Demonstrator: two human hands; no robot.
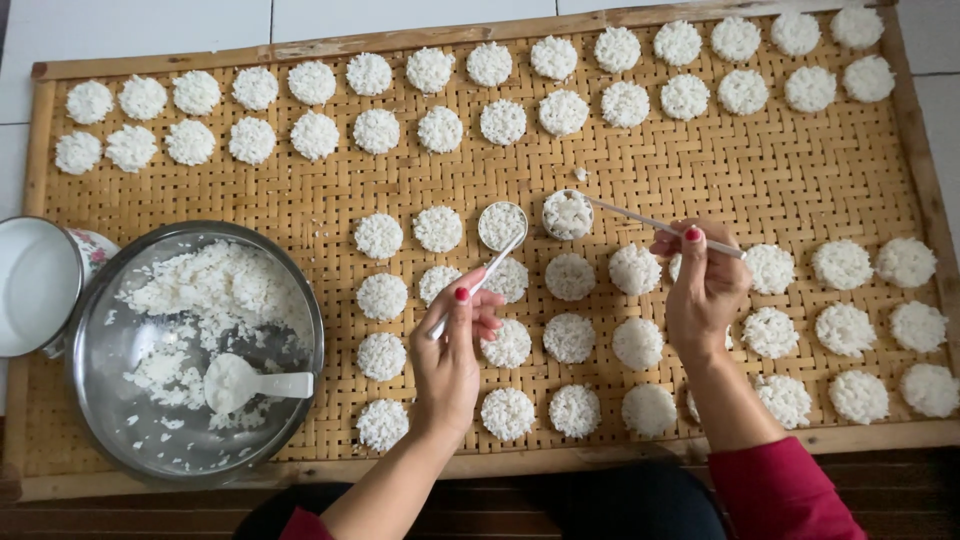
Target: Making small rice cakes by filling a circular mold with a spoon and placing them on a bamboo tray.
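Observation:
My left hand (452,345) grips the handle of a round scoop (502,226) filled with white rice, its bowl resting on the woven bamboo tray (700,170). My right hand (703,285) pinches the long thin handle of a second round scoop (567,214), also packed with rice, lying just right of the first. Both scoops sit at the top of a block of round white rice cakes (570,337). Two more rows of rice cakes (440,128) run along the tray's far side.
A metal bowl (105,420) with loose cooked rice and a white spoon (245,383) sits at the tray's near left. A white floral cup (40,285) stands beside it. The tray's wooden frame (930,200) borders the right; white floor tiles lie beyond.

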